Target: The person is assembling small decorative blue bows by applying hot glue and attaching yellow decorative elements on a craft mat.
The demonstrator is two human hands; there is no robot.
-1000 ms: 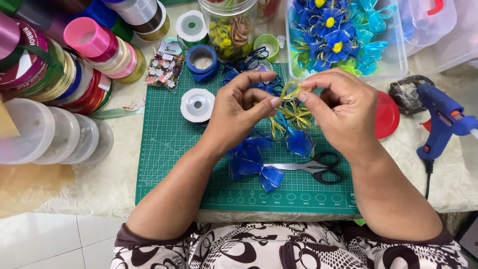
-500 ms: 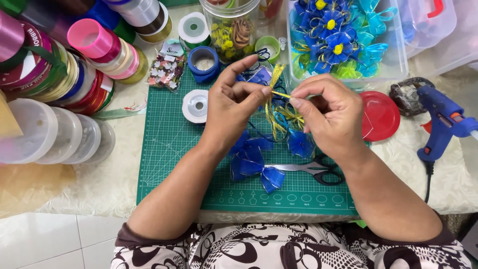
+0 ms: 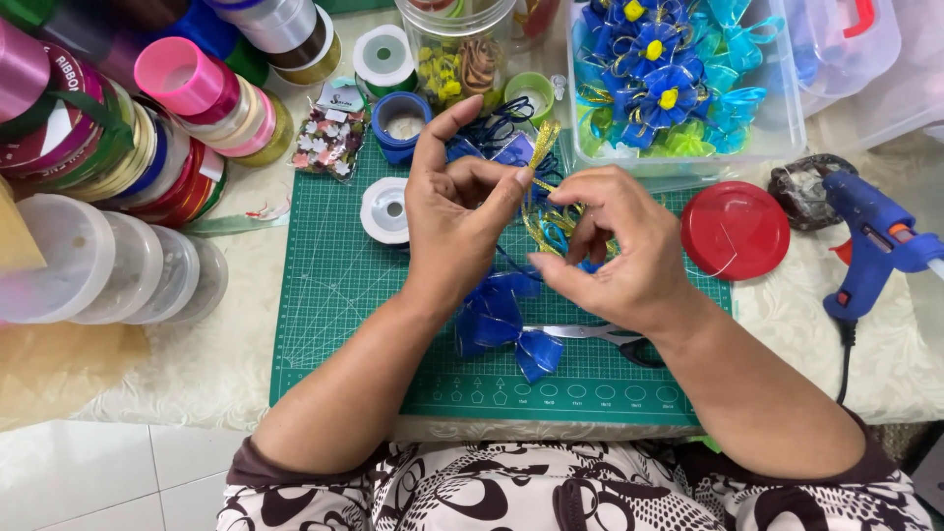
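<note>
My left hand [image 3: 457, 211] pinches a thin gold ribbon [image 3: 541, 147] between thumb and forefinger, its end sticking upward. My right hand [image 3: 615, 251] is closed around the loops of the same gold ribbon, with a bit of blue showing beneath the fingers. Both hands hover over a green cutting mat [image 3: 334, 285]. A blue ribbon bow [image 3: 497, 320] lies on the mat just below my hands, beside scissors [image 3: 590, 336] partly hidden by my right wrist.
Ribbon spools [image 3: 182, 84] are stacked at the left with clear round lids [image 3: 69, 261]. A clear box of blue ribbon flowers [image 3: 669, 84] stands at the back right. A red lid [image 3: 735, 229] and a blue glue gun [image 3: 870, 241] lie to the right. White tape rolls [image 3: 385, 209] sit on the mat.
My hands have drawn apart slightly, and the left hand has pulled the gold ribbon's end upward. The right hand has dropped a little and closed over the loops.
</note>
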